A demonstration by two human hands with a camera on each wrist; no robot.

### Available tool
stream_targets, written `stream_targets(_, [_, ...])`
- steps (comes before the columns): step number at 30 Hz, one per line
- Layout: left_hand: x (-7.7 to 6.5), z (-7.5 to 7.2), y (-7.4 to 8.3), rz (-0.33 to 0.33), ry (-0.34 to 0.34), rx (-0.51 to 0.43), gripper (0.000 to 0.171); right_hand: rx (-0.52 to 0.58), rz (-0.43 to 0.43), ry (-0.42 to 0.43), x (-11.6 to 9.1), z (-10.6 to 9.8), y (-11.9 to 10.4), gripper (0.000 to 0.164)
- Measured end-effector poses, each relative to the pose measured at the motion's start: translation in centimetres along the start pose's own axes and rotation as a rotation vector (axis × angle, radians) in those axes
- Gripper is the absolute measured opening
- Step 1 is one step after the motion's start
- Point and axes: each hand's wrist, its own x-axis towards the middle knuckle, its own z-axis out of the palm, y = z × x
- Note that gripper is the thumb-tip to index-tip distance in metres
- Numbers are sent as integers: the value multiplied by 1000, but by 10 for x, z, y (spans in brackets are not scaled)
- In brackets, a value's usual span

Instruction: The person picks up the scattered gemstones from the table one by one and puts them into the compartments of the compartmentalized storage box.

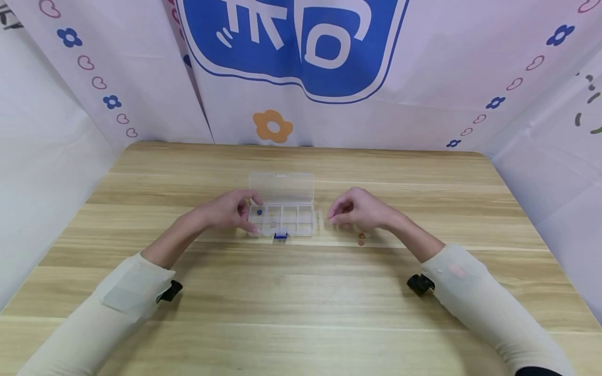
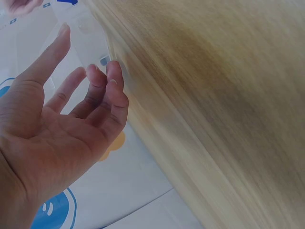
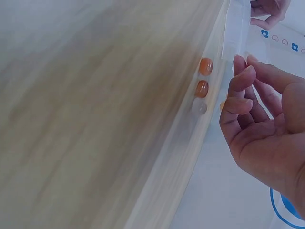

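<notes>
A clear plastic compartment box (image 1: 297,233) lies on the table with its lid (image 1: 282,189) folded back and a blue latch (image 1: 280,236) at its front. A dark blue bead (image 1: 259,212) sits in its left end; paler contents near it are too faint to tell. My left hand (image 1: 228,210) grips the box's left end, thumb at the front corner and index finger at the back. Just right of the box, my right hand (image 1: 359,209) brings thumb and index fingertips together; whether something small is between them is hidden. Near that hand lie orange beads (image 3: 202,89) and a clear bead (image 3: 199,106).
The wooden table (image 1: 282,303) runs back to a printed white cloth (image 1: 226,109). Some faint transparent pieces (image 1: 319,220) lie against the box's right side. Both forearms carry dark wrist devices (image 1: 420,283).
</notes>
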Motion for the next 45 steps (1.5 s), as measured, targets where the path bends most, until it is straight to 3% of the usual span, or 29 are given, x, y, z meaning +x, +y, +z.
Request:
stream_targets(20, [0,0,0,8,1,-12,59,-15,-113,39,29,13,-22,6])
stream_targets(33, [0,-1,0,-7,0,5,58,-58,-105,105,49,29,-39,6])
stream_targets(45, [0,0,0,-1,7,12,57,-102,-78,143,62,36,-41,5])
